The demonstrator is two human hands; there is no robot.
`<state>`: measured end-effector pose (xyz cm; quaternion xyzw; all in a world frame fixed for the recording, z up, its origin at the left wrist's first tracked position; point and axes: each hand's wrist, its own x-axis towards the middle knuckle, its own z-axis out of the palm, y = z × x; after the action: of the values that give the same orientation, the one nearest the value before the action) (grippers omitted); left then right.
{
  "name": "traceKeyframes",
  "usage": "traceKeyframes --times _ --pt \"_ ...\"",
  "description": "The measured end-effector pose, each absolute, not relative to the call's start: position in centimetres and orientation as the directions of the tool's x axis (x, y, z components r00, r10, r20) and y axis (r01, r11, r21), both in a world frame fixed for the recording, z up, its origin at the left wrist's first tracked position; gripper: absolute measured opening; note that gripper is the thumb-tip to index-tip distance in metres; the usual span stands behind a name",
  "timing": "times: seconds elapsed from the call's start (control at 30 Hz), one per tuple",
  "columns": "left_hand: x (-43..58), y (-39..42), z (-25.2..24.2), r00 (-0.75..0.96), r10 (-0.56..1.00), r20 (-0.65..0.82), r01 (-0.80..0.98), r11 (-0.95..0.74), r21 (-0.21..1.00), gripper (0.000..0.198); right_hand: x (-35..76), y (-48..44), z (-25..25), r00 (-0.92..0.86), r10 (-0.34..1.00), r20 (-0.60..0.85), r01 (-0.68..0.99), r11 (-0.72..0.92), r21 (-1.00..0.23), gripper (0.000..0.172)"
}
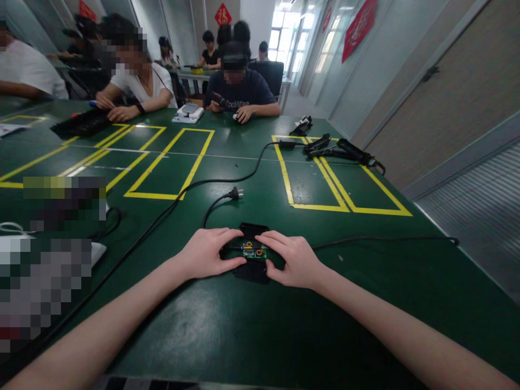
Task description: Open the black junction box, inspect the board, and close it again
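Note:
A small green circuit board [252, 253] with copper-wound coils lies in front of me. One black plastic case half [254, 229] is just beyond it, and another black case piece [252, 273] shows on its near side. My left hand [208, 252] grips the board's left end between thumb and fingers. From the right, my right hand [296, 261] holds the other end, its fingertips at the far edge and its thumb low. A black cord with a two-pin plug [234, 193] runs from behind my left hand. Another black cord [377, 239] leads off to the right.
Yellow tape rectangles [195, 162] mark the green table [195, 330]. A long black cable [179, 199] crosses it to a dark folded stand-like object [345, 149] at the far right. Blurred items [44, 281] lie at the left. Several people sit working across the table.

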<state>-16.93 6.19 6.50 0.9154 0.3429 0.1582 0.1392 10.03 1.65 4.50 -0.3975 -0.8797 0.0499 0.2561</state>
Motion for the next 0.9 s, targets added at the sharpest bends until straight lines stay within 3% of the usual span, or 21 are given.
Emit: traceKeyframes --times 0.37,0.67,0.9 --pt "-16.7 5.8 6.5 0.705 0.688 0.175 0.607 -0.712 0.354 0.05 10.2 1.7 4.6 -0.543 0.724 0.426 0.691 0.673 -0.264 0.051" --pt "-16.8 5.9 6.6 0.709 0.674 0.208 0.574 -0.722 0.386 0.043 10.6 1.7 5.2 -0.505 0.734 0.454 0.676 0.663 -0.321 0.044" --pt "-17.1 5.9 6.9 0.738 0.642 0.206 0.526 -0.74 0.419 0.043 11.7 0.7 7.0 -0.475 0.794 0.379 0.676 0.605 -0.42 0.04"
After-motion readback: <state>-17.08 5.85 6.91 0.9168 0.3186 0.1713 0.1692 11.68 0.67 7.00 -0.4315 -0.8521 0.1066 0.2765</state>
